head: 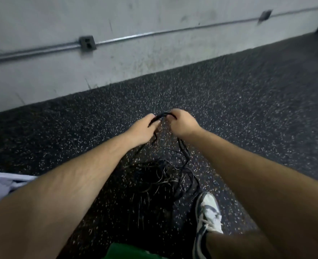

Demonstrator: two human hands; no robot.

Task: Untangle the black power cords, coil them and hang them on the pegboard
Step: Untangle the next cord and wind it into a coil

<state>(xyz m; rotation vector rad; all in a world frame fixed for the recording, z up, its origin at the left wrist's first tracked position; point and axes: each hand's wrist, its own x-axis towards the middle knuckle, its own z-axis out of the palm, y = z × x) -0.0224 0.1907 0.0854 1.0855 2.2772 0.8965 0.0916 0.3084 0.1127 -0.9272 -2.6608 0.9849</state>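
A scuffed pale grey wall (154, 43) runs along the far side, meeting a dark floor (248, 94) flecked with light specks. A metal conduit (173, 31) crosses the wall, linking two grey outlet boxes (87, 43). The light is dim and even.

Ahead: speckled floor (229, 101) lies bare up to the wall (135, 53).
Below: tangled black cords (165, 172) and a shoe (208, 212) block the way.
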